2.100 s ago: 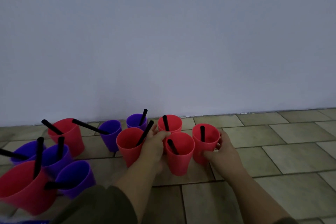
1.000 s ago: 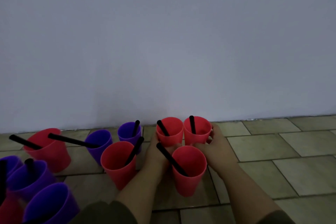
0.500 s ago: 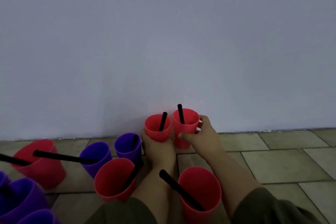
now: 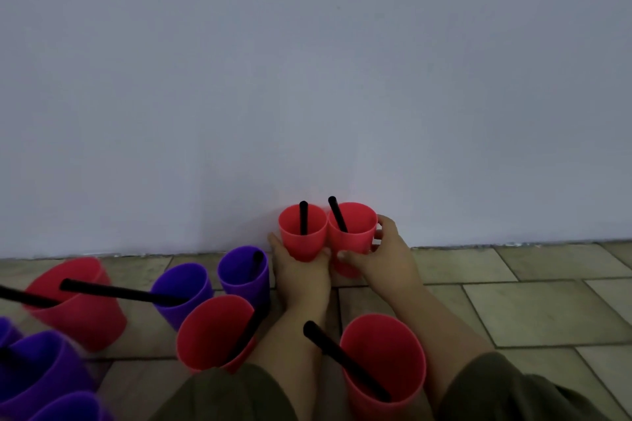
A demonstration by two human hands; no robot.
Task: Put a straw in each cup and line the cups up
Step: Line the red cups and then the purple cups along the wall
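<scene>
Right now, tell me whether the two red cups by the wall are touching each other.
Touching. The head view shows the left cup and right cup with rims meeting, no gap between, each gripped by the left hand and right hand.

A plain pale wall (image 4: 307,61) meets a dimly lit floor of beige rectangular tiles (image 4: 533,304).

We are finding no readable text, label, brand, number or sign anywhere: the cups, straws, wall and floor tiles are all showing plain, unmarked surfaces in this dim view.
</scene>
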